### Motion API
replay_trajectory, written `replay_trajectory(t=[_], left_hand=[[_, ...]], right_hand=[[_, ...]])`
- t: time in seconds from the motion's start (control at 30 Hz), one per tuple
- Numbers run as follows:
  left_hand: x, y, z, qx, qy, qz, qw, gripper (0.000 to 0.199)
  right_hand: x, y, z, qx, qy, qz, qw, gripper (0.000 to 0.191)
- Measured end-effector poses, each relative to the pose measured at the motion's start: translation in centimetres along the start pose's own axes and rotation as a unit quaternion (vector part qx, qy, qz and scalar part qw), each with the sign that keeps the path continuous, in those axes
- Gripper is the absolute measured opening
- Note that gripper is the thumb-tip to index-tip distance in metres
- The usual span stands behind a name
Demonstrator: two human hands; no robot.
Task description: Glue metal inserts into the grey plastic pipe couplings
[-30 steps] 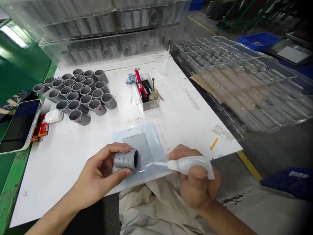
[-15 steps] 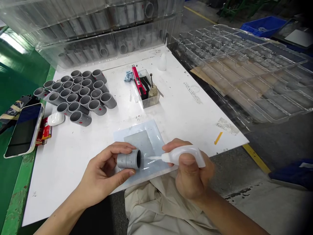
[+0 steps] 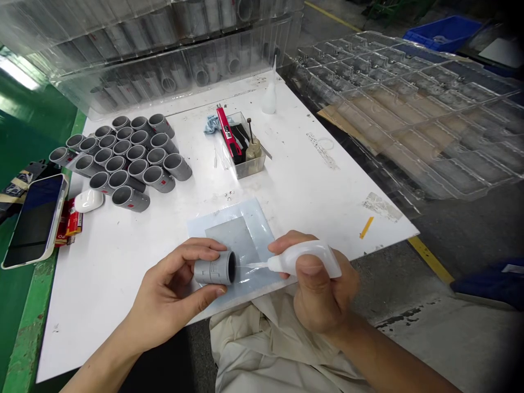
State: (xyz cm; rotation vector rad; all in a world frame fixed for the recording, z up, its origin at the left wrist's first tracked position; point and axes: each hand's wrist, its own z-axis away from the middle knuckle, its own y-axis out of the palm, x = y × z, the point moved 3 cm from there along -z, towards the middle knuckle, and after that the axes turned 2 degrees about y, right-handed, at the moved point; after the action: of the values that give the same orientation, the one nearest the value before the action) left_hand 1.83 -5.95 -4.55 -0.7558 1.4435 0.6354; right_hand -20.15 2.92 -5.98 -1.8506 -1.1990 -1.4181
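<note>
Gripping a short grey PVC coupling in our left hand and a white squeeze bottle in our right hand, we hold its thin nozzle just beside the coupling's dark open end, above a translucent plastic sheet on the white counter, a step that calls for a steady aim next.
</note>
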Motion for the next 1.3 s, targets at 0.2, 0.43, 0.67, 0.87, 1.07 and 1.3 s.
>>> replay_trajectory(t=[0.2,0.43,0.67,0.87,1.07,1.3], left_hand=[[0.1,-0.1,0.1,0.002,0.006,0.0,1.0,0.042],[0.0,-0.1,0.1,-0.005,0.023,-0.055,0.998,0.052],[0.4,-0.2,0.2,-0.016,0.028,-0.053,0.998,0.051],[0.3,-0.1,0.1,-0.009,0.005,0.017,1.0,0.033],[0.0,-0.1,0.0,-0.008,0.006,0.038,0.999,0.03],[-0.1,-0.1,0.0,-0.003,0.016,0.037,0.999,0.032]], right_hand=[[0.1,-0.1,0.2,0.012,0.033,-0.03,0.999,0.024],[0.6,-0.2,-0.6,-0.005,0.125,-0.073,0.989,0.041],[1.3,0.0,-0.5,-0.032,0.101,-0.053,0.993,0.038],[0.5,0.4,-0.5,-0.031,0.079,-0.028,0.996,0.038],[0.4,0.5,-0.8,-0.043,0.073,-0.021,0.996,0.04],[0.4,0.5,-0.7,-0.049,0.086,0.007,0.995,0.039]])
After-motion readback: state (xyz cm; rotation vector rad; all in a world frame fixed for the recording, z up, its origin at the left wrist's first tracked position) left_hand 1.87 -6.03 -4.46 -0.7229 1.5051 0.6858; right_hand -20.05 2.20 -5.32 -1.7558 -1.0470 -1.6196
